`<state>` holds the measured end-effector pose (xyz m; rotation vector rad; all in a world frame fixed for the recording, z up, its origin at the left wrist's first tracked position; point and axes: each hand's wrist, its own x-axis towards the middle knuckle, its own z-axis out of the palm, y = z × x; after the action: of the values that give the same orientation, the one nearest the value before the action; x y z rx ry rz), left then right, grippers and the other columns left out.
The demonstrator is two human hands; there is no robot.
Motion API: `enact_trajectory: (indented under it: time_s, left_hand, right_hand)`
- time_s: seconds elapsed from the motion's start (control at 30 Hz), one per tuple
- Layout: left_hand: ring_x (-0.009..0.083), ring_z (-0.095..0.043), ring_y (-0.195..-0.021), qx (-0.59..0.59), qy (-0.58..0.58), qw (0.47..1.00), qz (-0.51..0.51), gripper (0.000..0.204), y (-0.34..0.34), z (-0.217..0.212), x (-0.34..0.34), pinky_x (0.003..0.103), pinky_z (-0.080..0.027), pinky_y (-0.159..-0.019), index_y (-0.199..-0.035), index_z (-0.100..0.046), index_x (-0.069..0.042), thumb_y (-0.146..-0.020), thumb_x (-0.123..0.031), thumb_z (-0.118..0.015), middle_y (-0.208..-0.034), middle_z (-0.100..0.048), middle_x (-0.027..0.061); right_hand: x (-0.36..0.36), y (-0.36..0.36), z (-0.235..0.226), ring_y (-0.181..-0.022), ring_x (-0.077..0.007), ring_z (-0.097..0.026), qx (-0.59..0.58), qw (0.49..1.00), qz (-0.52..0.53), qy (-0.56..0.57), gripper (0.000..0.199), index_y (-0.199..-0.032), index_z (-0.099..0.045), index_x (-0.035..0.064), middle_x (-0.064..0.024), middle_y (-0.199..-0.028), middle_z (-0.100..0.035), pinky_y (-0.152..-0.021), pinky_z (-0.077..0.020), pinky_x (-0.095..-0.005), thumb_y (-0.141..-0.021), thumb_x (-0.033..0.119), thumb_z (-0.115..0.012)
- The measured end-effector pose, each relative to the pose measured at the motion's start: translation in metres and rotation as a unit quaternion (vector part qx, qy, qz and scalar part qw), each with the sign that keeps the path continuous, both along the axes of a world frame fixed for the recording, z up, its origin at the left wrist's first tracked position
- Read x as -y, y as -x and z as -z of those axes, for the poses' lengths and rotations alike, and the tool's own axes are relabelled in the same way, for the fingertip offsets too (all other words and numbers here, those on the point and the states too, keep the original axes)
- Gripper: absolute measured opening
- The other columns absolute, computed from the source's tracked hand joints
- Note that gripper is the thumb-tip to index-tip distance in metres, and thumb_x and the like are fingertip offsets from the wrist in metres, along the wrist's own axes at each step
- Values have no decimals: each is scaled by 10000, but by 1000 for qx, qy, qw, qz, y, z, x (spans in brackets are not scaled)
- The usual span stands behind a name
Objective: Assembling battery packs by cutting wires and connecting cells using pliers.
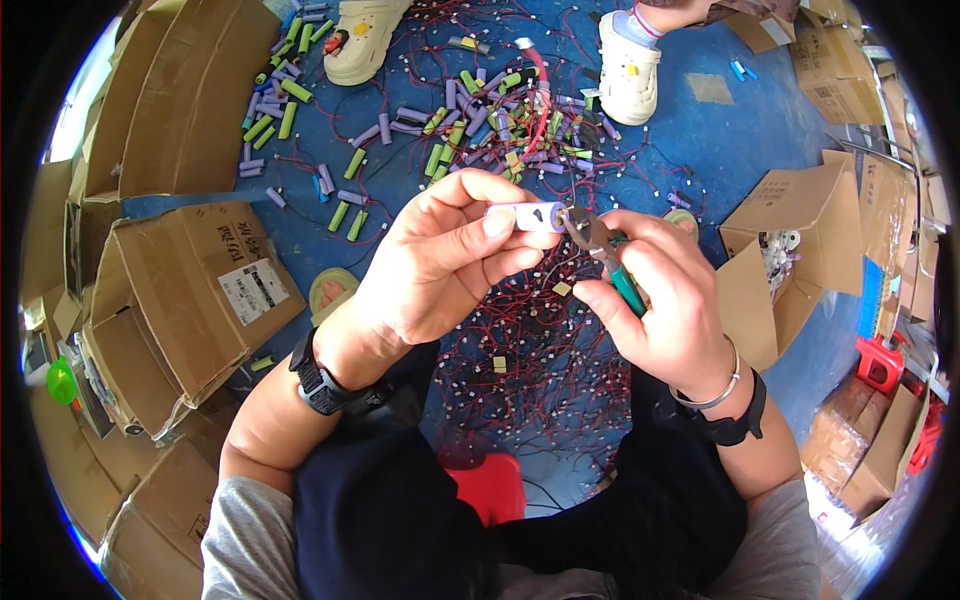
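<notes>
Head view: my left hand point(440, 265) pinches a rigid, light lavender cylindrical battery cell point(527, 216) round its slick sleeve, while my right hand point(665, 300) closes green-handled metal cutters point(600, 248) on its end cap.

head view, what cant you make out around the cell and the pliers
- Cell: its left end is hidden under the left hand fingers.
- Pliers: the handles are mostly buried in the right hand; the tips at the cell's end are too small to tell if they grip anything.
- Person opposite: only the shoes show, the rest is cut off by the top edge.
- Carton contents: too small to tell.
</notes>
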<state>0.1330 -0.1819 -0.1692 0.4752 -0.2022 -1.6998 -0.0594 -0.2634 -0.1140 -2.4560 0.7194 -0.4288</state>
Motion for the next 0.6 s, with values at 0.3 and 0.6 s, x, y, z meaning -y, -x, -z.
enact_trajectory:
  time_s: [0.3,0.6]
  left_hand:
    - [218,-615,-948,23,10,999,-28,191,6,-9,-1,313,-533,-825,-1060,-495,-13,-876,-41,-539,-1086,-570,131]
    - [95,-598,-659,562,7,826,28,257,16,-26,-2,223,-493,-599,-1081,-576,29,-877,-127,-585,-777,-633,75]
  right_hand:
    - [8,0,-1,-722,-242,-587,31,981,-16,191,268,-659,-518,35,-102,-849,-597,-627,-444,-342,-651,194,-734]
    - [10,7,2,-637,-203,-543,-23,987,-23,156,237,-680,-521,66,-53,-761,-555,-576,-402,-329,-666,187,-723]
